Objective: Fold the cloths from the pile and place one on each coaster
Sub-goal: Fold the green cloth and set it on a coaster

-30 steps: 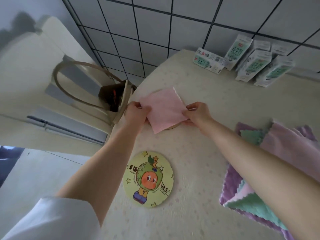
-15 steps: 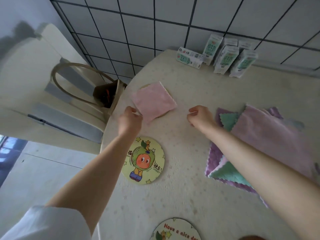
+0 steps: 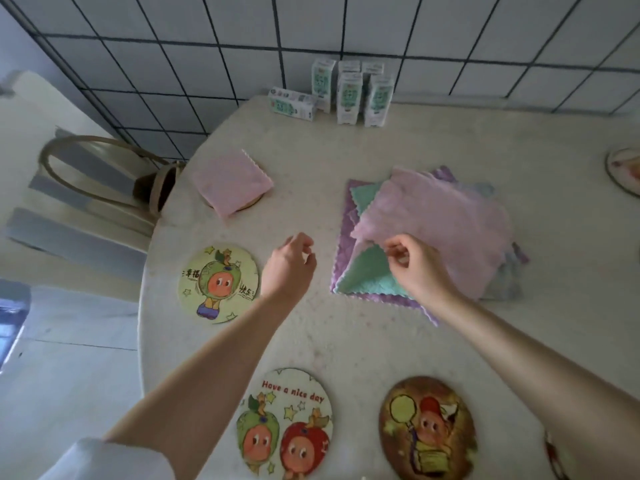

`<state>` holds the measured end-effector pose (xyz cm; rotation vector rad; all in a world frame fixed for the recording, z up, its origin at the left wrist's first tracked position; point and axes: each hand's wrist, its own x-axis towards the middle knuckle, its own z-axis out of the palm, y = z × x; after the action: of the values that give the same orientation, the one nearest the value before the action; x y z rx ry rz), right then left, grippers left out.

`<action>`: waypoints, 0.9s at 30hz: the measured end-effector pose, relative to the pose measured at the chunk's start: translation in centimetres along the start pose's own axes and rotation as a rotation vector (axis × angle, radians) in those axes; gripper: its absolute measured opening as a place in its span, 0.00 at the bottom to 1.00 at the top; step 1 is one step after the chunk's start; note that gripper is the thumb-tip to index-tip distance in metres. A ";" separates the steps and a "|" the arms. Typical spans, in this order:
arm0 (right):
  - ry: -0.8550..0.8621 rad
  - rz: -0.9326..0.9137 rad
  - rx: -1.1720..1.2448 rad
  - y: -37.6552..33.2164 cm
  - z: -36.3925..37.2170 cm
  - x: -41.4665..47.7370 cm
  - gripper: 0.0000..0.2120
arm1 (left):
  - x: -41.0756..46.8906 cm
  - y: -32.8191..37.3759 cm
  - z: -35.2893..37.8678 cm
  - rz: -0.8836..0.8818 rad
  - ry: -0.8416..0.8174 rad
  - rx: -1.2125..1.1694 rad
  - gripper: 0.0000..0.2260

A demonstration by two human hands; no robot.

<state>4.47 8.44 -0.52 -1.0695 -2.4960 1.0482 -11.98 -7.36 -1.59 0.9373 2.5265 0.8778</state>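
Observation:
A folded pink cloth [image 3: 231, 182] lies on a coaster whose brown rim [image 3: 250, 204] peeks out at the back left. The pile [image 3: 429, 237] of purple, green and pink cloths sits mid-table, with an unfolded pink cloth [image 3: 446, 220] on top. My right hand [image 3: 417, 268] is over the pile's near-left side, its curled fingers pinching the top pink cloth's near edge. Just left of the pile my left hand [image 3: 290, 266] hovers, loosely curled and holding nothing. Bare coasters: a green-fruit one [image 3: 218, 284], a "Have a nice day" one [image 3: 285, 422] and a brown one [image 3: 427, 427].
Several small cartons [image 3: 346, 91] stand at the back by the tiled wall. Another coaster [image 3: 625, 169] is cut off by the right edge. The round table's edge [image 3: 145, 306] curves along the left, with a chair and an open bag [image 3: 156, 187] beside it.
Both hands let go of the folded pink cloth on the far coaster and drew back. My right hand moved right onto the pile; my left followed toward it. The view shifted to show the near coasters.

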 end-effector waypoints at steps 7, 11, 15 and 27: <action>-0.022 -0.086 -0.257 8.7 -4.9 -4.1 0.14 | -3.5 6.5 6.6 0.261 0.023 0.116 0.12; -0.056 -0.142 -0.504 11.3 -5.8 -4.6 0.20 | -3.4 9.0 10.1 0.452 0.048 0.248 0.19; -0.078 -0.219 -0.681 12.0 -5.8 -4.5 0.21 | -2.2 9.5 12.5 0.634 -0.042 0.447 0.28; 0.004 -0.181 -0.382 11.8 -8.7 -2.4 0.03 | 3.8 8.9 12.5 0.787 -0.088 0.491 0.28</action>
<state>16.54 16.94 -2.28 -0.9079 -2.7960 0.5311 -4.61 5.99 -5.79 2.1484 2.3186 0.3470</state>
